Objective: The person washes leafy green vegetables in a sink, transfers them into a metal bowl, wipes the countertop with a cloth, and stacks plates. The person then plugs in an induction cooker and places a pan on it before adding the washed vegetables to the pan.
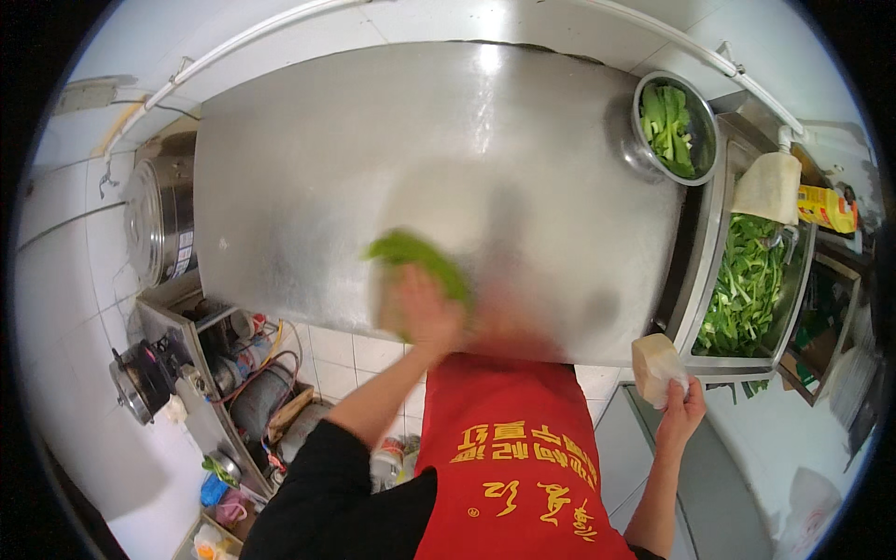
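Note:
My left hand [423, 308] is blurred by motion over the front edge of the stainless steel table [336, 161], on a bright green cloth or similar flat item [409, 246]; whether the fingers grip it is unclear. Out to the right, by the sink's front corner, my right hand [679, 406] holds a pale, block-like item [654, 357] with a thin whitish wrap or bag around part of it. The exact kind of this item cannot be told.
A steel bowl of leafy greens [668, 133] stands at the table's back right corner. Cut greens [745, 287] fill the sink [787, 336], with a light cloth [770, 185] over its tap area. At left are a large lidded steel pot [164, 220] and a cluttered shelf unit [203, 364].

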Demonstrator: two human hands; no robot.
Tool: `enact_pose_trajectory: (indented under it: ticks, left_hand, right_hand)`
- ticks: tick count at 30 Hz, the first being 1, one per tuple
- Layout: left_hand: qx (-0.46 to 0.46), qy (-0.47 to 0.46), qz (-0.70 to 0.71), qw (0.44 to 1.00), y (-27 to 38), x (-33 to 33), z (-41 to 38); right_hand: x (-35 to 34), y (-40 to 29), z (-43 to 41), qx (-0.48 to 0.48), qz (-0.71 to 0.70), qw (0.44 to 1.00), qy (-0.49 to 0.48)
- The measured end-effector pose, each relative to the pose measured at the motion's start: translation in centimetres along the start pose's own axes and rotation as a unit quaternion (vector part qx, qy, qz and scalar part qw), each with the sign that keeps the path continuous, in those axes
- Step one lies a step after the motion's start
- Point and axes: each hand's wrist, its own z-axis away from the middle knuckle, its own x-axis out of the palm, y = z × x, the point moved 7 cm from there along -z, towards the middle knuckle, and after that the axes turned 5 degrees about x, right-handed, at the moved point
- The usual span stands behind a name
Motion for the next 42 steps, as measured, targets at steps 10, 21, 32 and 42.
enact_pose_trajectory:
  ticks: [10, 21, 32, 42]
  left_hand:
    - [0.574, -0.120, 0.197, 0.785, 31.8, 4.8, -8.1]
    - [0.352, 0.013, -0.003, 0.936, 14.3, -4.0, -32.5]
    - [-0.044, 0.141, -0.080, 0.986, -4.5, -4.3, -27.2]
    - [0.157, 0.058, -0.007, 0.986, 17.3, -1.5, -19.3]
  right_hand:
    - [-4.7, -1.3, 1.7, 0.015, -0.013, 0.993, 0.116]
    - [-6.7, 4.3, 4.1, 0.062, -0.029, 0.985, 0.158]
    - [-6.3, 5.7, 0.8, -0.004, -0.071, 0.996, 0.062]
    - [9.6, -8.4, -15.3, -0.133, -0.059, 0.961, -0.233]
